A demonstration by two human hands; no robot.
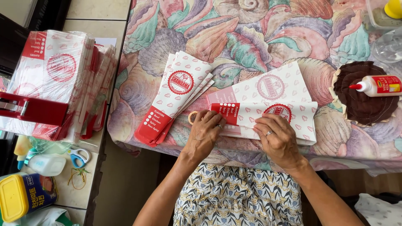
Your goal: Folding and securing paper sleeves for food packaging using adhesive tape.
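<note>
Hands both flat on the paper bag (268,115) I'm working, which lies near the front edge of the bench (138,83) right in front of me. My left hand (204,133) presses down on the bag's red end, fingers (213,120) together and bent over the fold, a ring on one of them. My right hand (278,140) sits just beside it on the white printed part, fingers together too, pushing down on the paper (ring here as well). Neither hand grips anything, they just press. The bag is white with small red marks, a round red stamp and a red band at the end, and it lies on more flat bags of the same kind.

Just left of my left hand is a small fanned pile of finished bags (173,98), slanted, red ends toward me. A roll of tape (192,117) peeks out between that pile and my left hand. The bench wears a shell-pattern cloth in pinks and greens. Well to the right a glue bottle (377,86) with a red tip lies on its side on a brown round mat (362,106). Far left, on a side counter, a wrapped stack of bags (58,79), with scissors (78,157) below it and a yellow-lidded container (21,199) at the corner.
</note>
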